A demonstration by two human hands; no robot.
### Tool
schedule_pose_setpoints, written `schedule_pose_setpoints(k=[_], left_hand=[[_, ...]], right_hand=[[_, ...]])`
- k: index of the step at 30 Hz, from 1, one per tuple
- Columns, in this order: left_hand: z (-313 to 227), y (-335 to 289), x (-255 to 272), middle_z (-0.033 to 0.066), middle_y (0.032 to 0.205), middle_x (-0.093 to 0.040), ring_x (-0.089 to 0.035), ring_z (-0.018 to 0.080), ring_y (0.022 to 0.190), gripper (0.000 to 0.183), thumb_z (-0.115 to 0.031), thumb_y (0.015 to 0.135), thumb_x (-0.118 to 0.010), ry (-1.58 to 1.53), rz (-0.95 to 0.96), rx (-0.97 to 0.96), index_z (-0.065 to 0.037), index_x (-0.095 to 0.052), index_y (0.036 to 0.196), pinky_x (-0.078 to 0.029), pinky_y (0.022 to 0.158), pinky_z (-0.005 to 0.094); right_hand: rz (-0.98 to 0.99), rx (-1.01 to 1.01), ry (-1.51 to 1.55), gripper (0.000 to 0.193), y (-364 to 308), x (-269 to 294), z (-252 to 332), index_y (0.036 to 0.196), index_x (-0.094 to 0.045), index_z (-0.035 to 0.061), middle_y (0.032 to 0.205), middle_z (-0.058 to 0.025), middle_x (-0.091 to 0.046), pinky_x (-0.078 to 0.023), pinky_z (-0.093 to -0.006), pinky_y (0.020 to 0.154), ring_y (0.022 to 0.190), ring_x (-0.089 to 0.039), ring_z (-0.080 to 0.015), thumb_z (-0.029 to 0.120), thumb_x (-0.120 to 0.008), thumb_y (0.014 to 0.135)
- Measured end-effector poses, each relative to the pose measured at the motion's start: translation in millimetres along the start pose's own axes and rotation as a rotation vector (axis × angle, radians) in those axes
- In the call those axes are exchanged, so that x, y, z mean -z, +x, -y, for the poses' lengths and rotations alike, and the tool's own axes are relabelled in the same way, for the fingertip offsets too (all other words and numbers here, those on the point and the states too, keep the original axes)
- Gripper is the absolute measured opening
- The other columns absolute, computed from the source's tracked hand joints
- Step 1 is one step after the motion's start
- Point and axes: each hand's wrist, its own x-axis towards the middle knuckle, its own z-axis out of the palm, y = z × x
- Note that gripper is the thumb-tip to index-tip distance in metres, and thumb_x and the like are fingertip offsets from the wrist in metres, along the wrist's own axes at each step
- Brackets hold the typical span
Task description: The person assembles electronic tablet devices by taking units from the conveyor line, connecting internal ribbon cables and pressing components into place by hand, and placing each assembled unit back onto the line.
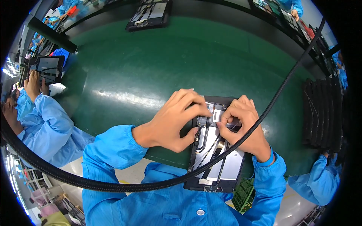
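An opened tablet (230,165) without its back cover lies at the table's near edge, tilted a little. Its inside shows silver-white panels, dark flat cables and a small white part near the top. My left hand (169,120) curls round its upper left side. The thumb is at the left edge and the bent fingertips rest by the top parts, holding the tablet. My right hand (247,124) is over the upper right of the tablet, thumb and index finger pinched together just beside the white part. Whatever is between those fingertips is too small or hidden to make out.
A thick black braided cable (279,96) arcs across the view in front of my right hand. Another opened tablet (149,15) lies at the far side of the green table (151,67). Black padded stacks (322,113) stand at right. At left, a co-worker's hands hold a tablet (52,69).
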Motion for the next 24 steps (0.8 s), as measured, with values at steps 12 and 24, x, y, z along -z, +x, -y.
schedule_pose_setpoints(k=[12, 24], left_hand=[[-18, -25, -13, 0.0106, 0.106, -0.071, -0.066, 0.0339, 0.102, 0.037, -0.002, 0.075, -0.077, 0.304, -0.086, -0.097, -0.004, -0.079, 0.112, -0.056, 0.094, 0.0496], [-27, -20, -17, 0.0132, 0.106, -0.070, -0.065, 0.0328, 0.100, 0.043, -0.021, 0.080, -0.079, 0.495, -0.026, -0.206, 0.003, -0.074, 0.115, -0.054, 0.095, 0.0489]], right_hand=[[0.130, 0.063, 0.120, 0.013, -3, 9, -6, 0.073, -0.075, 0.0116, 0.086, -0.0006, -0.054, -0.033, -0.0406, 0.088, 0.093, -0.047, -0.0245, 0.014, -0.088, 0.070], [0.009, 0.116, 0.053, 0.018, -6, 26, -9, 0.080, -0.077, 0.0095, 0.084, -0.0025, -0.068, -0.046, -0.0388, 0.078, 0.089, -0.059, -0.0251, 0.012, -0.094, 0.075]])
